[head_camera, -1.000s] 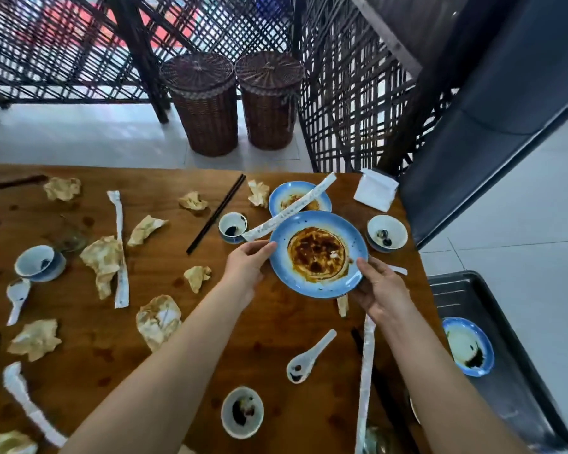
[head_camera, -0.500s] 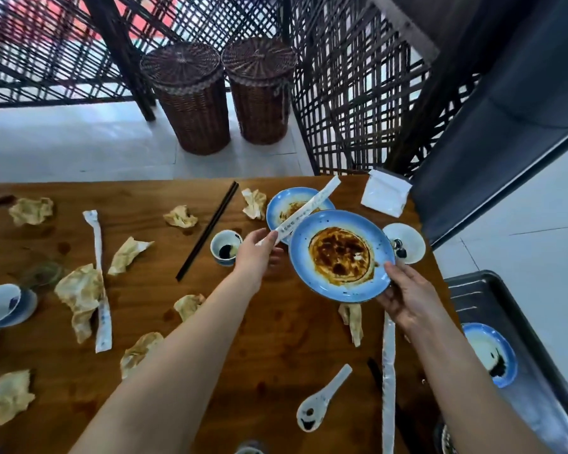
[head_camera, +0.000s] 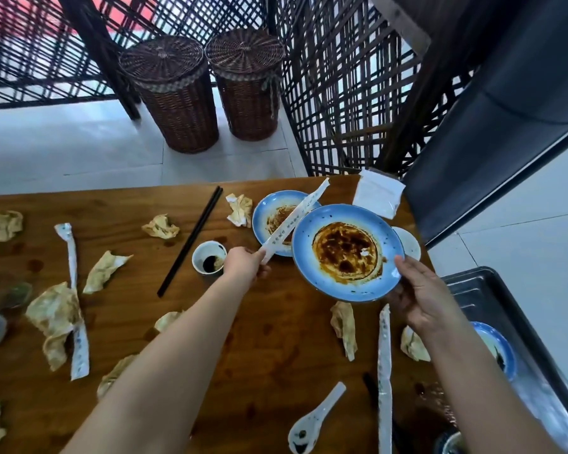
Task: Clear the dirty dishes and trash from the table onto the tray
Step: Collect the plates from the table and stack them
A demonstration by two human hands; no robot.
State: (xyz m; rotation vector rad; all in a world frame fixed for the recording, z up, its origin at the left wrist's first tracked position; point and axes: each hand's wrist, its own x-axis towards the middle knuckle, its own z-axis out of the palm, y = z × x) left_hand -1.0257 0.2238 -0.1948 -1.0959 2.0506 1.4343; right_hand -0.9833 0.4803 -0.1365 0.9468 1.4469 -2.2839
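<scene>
Tray [head_camera: 473,298] on the right holds one smeared blue plate [head_camera: 503,350]. My right hand [head_camera: 420,296] grips the big plate [head_camera: 345,253], brown sauce in it, above the table's [head_camera: 276,339] right end. Small cup [head_camera: 209,258] further left holds dark sauce. Left hand [head_camera: 243,265] pinches a paper wrapper [head_camera: 295,221].

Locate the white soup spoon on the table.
Head view, bottom centre-right: the white soup spoon lies on the table, left of a paper chopstick sleeve, below the held blue plate.
</scene>
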